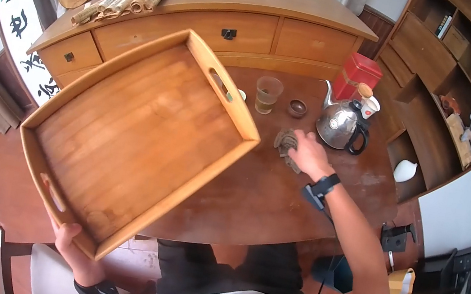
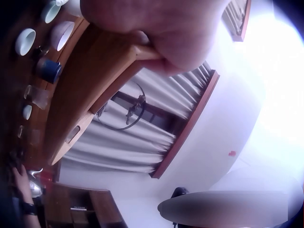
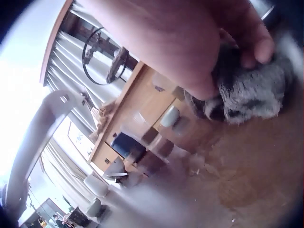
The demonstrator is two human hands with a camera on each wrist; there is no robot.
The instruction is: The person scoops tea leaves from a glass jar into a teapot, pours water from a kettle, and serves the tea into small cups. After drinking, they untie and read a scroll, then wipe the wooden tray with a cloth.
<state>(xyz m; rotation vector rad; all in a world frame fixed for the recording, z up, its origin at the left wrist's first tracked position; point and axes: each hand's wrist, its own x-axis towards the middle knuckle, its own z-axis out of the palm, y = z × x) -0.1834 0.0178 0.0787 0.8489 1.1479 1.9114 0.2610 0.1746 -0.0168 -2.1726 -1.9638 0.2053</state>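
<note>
My left hand grips a wooden tray at its near left end, thumb over the rim beside a handle slot. The tray is held up and tilted, its bare inside facing me, and hides the left part of the table in the head view. In the left wrist view, the palm lies against the tray's edge. My right hand holds a crumpled grey-brown cloth against the tabletop. The right wrist view shows fingers and thumb around the bunched cloth.
Beyond the cloth stand a steel kettle, a small dark bowl, a clear glass and a red tin. Behind the tray, pale cups and a blue vessel show. A wooden cabinet borders the table's far side.
</note>
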